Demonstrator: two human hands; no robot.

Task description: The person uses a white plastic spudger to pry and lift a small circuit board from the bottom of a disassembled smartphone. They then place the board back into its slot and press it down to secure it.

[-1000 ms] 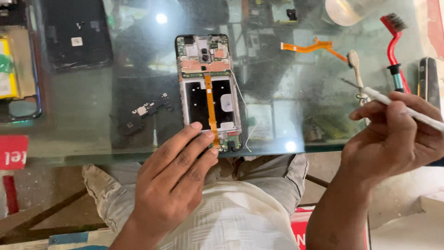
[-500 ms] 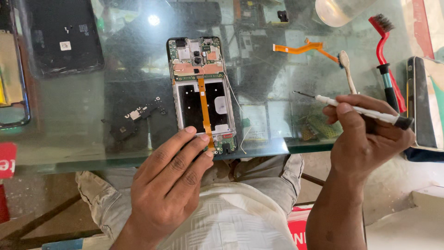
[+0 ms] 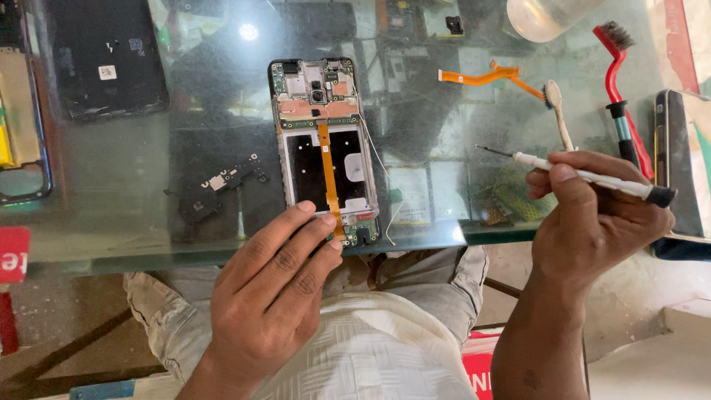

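An opened phone (image 3: 324, 148) lies face down on the glass table (image 3: 133, 222), its circuit boards bare and an orange flex cable (image 3: 330, 178) running down its middle. My left hand (image 3: 270, 289) rests its fingertips on the phone's lower end at the table's near edge. My right hand (image 3: 592, 222) is to the right of the phone and holds a white-handled precision screwdriver (image 3: 585, 175) level, tip pointing left, clear of the phone.
A black back cover (image 3: 104, 55) lies at the far left, a small black part (image 3: 218, 181) left of the phone. A loose orange flex cable (image 3: 485, 75), a toothbrush (image 3: 559, 111), a red brush (image 3: 618, 81) and another device (image 3: 681, 163) lie to the right.
My right hand has turned the screwdriver from pointing up-left to nearly level and drawn it a little lower. My left hand stays on the phone's lower end.
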